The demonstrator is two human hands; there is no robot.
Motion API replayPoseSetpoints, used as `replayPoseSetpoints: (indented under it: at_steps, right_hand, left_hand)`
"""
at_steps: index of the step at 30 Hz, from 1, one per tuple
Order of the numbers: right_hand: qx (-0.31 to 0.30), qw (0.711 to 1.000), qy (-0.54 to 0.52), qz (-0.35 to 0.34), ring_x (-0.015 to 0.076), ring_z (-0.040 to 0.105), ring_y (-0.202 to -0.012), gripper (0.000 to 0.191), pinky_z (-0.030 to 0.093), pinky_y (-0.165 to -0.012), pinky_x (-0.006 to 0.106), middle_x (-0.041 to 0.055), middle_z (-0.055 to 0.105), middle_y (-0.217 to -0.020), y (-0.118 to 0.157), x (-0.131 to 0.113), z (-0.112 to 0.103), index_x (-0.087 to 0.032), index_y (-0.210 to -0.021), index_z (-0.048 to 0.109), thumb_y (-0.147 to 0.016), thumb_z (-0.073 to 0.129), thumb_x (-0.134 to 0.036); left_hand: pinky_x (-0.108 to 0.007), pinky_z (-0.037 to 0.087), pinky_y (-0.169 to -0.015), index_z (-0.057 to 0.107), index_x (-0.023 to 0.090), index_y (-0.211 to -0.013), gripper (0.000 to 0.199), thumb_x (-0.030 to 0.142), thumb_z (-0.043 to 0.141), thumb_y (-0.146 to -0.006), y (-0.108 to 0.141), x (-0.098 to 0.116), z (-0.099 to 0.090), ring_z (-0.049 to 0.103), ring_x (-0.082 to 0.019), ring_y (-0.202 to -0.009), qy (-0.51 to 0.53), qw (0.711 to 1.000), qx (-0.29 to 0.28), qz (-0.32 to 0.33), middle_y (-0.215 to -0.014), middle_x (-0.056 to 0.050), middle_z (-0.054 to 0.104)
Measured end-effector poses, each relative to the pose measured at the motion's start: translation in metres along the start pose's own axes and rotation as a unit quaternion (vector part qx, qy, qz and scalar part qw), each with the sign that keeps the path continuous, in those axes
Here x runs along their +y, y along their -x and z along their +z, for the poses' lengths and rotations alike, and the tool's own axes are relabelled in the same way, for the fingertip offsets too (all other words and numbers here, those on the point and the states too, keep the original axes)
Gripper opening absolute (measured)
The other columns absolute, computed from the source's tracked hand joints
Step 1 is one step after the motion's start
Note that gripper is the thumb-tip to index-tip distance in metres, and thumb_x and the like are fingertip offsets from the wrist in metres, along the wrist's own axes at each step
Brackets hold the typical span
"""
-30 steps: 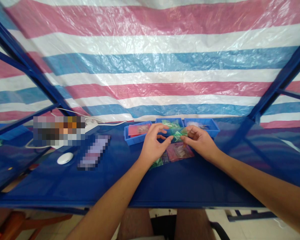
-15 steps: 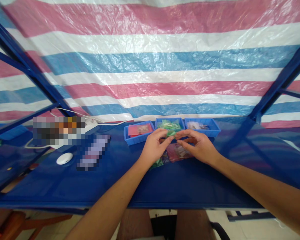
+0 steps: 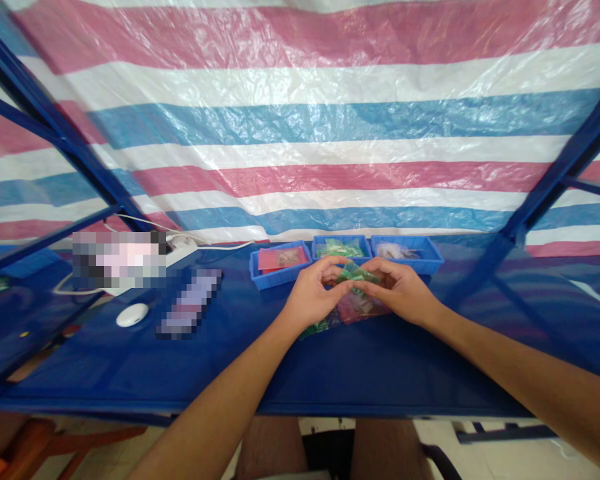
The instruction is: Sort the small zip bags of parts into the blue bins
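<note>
A small green plastic bag [image 3: 359, 273] is held between both hands above the table. My left hand [image 3: 320, 290] pinches its left side, and my right hand [image 3: 400, 288] has fingers and thumb closed on its right side. Beneath the hands, a red bag [image 3: 353, 308] and another green bag [image 3: 323, 325] lie on the blue table. Just behind stand three blue bins: the left bin [image 3: 280, 275] holds red bags, the middle bin [image 3: 320, 240] holds green bags, and the right bin [image 3: 433, 260] holds clear bags.
On the left of the table [image 3: 190, 380] lie a white oval object [image 3: 132, 315], a blurred-out flat item [image 3: 193, 303] and a white power strip [image 3: 183, 253] with cables. A striped tarp [image 3: 300, 120] hangs behind, between blue metal posts.
The green bag is now spread wider and shows more between my hands. Both thumbs have come together in front of it, and my right hand's fingers have closed on its edge.
</note>
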State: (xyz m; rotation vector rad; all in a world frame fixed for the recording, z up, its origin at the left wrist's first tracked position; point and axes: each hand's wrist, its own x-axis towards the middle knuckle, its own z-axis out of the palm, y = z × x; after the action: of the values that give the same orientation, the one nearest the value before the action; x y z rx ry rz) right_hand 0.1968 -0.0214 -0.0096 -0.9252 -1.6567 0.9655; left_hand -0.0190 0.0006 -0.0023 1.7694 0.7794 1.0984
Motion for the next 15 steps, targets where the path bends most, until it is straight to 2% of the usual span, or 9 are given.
replayPoseSetpoints:
  at_steps: [6,9,11,13,15]
  right_hand:
    - [-0.009,0.999,-0.037,0.036,0.0206,0.069,-0.077,0.038,0.06,-0.074,0.036,0.0041,0.075,-0.094,0.0,0.004,-0.001,-0.024,-0.102,0.073,-0.084,0.082,-0.056]
    - [0.018,0.997,-0.049,0.052,0.0191,0.068,-0.069,0.04,0.06,-0.067,0.035,0.0018,0.073,-0.088,-0.002,0.01,-0.001,-0.024,-0.101,0.066,-0.082,0.084,-0.056]
    - [0.048,0.997,-0.045,0.051,0.0182,0.066,-0.063,0.041,0.059,-0.062,0.034,-0.0005,0.069,-0.082,-0.004,0.014,-0.003,-0.026,-0.1,0.061,-0.083,0.083,-0.056]
    - [0.072,0.996,-0.034,0.046,0.0169,0.064,-0.058,0.04,0.058,-0.059,0.033,-0.0028,0.065,-0.077,-0.005,0.016,-0.004,-0.027,-0.099,0.057,-0.084,0.082,-0.055]
    - [0.076,0.996,-0.026,0.036,0.0174,0.065,-0.061,0.039,0.059,-0.062,0.033,-0.0028,0.066,-0.076,-0.005,0.017,-0.005,-0.027,-0.098,0.057,-0.085,0.082,-0.054]
  left_hand:
    - [-0.026,0.056,-0.08,0.064,0.017,-0.124,0.044,0.029,0.083,-0.086,-0.002,-0.002,-0.001,0.073,-0.016,-0.087,-0.004,1.0,0.015,0.009,-0.097,-0.006,0.077]
    - [-0.026,0.058,-0.079,0.067,0.018,-0.118,0.042,0.03,0.086,-0.083,-0.004,-0.003,-0.001,0.074,-0.018,-0.092,-0.019,0.998,0.065,0.011,-0.106,-0.008,0.077]
    - [-0.027,0.06,-0.077,0.07,0.017,-0.11,0.032,0.032,0.084,-0.085,-0.004,-0.003,-0.002,0.075,-0.018,-0.091,-0.055,0.994,0.094,0.023,-0.106,-0.009,0.077]
    - [-0.029,0.062,-0.079,0.074,0.018,-0.105,0.025,0.035,0.08,-0.089,-0.003,-0.001,-0.002,0.075,-0.019,-0.091,-0.085,0.992,0.084,0.041,-0.104,-0.009,0.076]
    - [-0.03,0.064,-0.083,0.077,0.018,-0.109,0.027,0.036,0.08,-0.089,-0.001,0.0,-0.001,0.075,-0.02,-0.095,-0.083,0.994,0.043,0.055,-0.109,-0.01,0.075]
